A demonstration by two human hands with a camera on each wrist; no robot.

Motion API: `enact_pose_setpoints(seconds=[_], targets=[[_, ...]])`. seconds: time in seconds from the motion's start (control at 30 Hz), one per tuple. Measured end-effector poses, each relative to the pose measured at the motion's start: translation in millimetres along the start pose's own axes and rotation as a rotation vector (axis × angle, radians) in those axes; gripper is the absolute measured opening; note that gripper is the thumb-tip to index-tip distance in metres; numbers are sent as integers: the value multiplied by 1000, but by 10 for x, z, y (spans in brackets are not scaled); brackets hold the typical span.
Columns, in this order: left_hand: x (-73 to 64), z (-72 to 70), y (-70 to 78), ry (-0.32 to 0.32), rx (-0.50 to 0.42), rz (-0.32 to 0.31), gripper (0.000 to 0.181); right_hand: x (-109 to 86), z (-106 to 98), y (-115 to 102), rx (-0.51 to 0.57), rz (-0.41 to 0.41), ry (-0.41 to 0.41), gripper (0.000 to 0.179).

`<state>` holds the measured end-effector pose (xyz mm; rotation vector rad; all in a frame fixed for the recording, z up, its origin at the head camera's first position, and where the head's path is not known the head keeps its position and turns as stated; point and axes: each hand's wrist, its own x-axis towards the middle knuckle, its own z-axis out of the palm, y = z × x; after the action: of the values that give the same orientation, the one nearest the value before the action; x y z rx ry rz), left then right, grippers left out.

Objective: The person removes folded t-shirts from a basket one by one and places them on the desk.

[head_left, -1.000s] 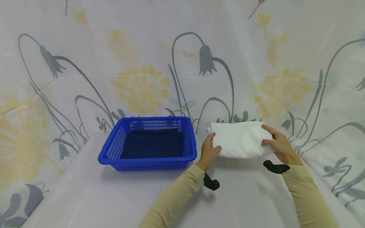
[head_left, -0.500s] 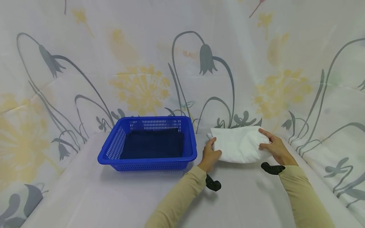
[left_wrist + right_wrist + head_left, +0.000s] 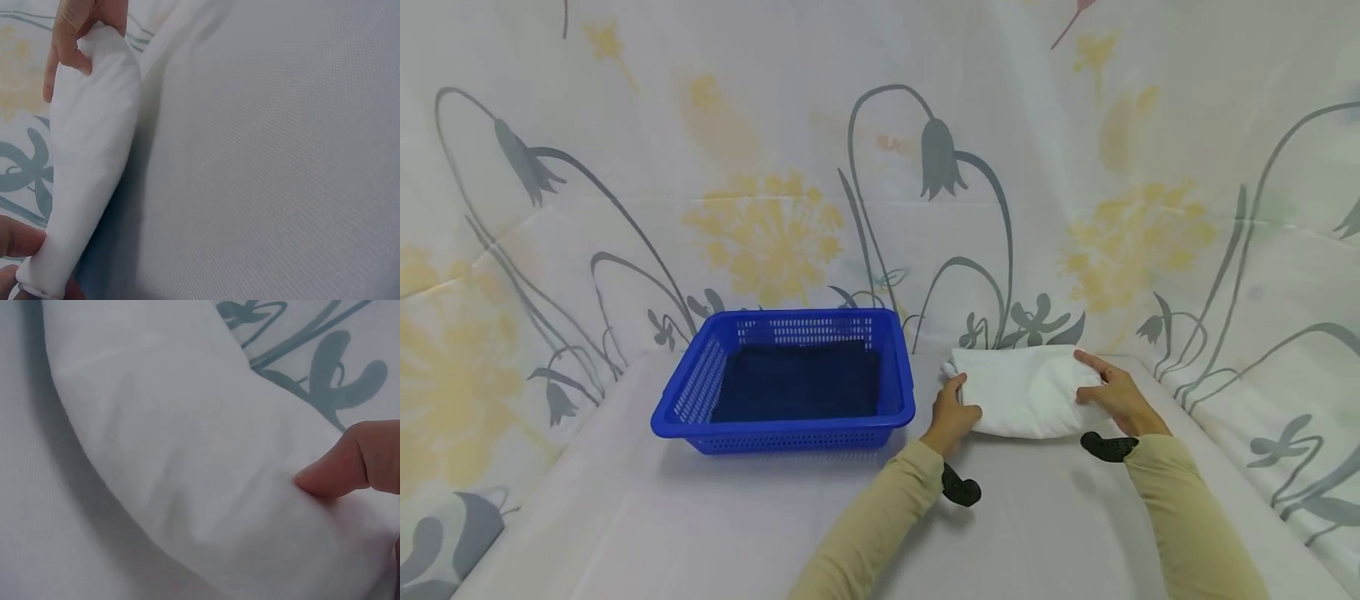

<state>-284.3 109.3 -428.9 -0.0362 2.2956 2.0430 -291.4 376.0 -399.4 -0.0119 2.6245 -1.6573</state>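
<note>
A folded white cloth [image 3: 1015, 392], softly bulging, is stretched between both hands on the right side of the head view. My left hand [image 3: 951, 417] pinches its left edge, thumb in front. At the opposite end, my right hand [image 3: 1123, 402] grips the cloth, thumb on the near face and fingers around the far edge. The left wrist view shows the cloth [image 3: 94, 137] lengthwise, close over the table with a shadow beneath. In the right wrist view, a thumb [image 3: 337, 465] presses into the creased fabric; the other fingers are mostly hidden.
Left of the hands stands a blue perforated plastic basket [image 3: 790, 431] with dark navy folded cloth [image 3: 797, 379] inside. A white sheet covers the table [image 3: 700, 533]. A floral-printed curtain [image 3: 1045, 167] rises behind and along the sides.
Both hands have lowered the white cloth toward the table, and the right hand has shifted slightly left and down. The basket has stayed put.
</note>
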Motion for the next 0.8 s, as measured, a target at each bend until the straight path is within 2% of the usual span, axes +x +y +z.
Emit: enact_pose_setpoints(seconds=[0.47, 0.8], targets=[[-41, -39, -51, -7, 50, 0, 70, -98, 49, 188, -12, 42, -9, 83], [-26, -84, -72, 13, 141, 10, 68, -123, -15, 289, 75, 149, -63, 86]])
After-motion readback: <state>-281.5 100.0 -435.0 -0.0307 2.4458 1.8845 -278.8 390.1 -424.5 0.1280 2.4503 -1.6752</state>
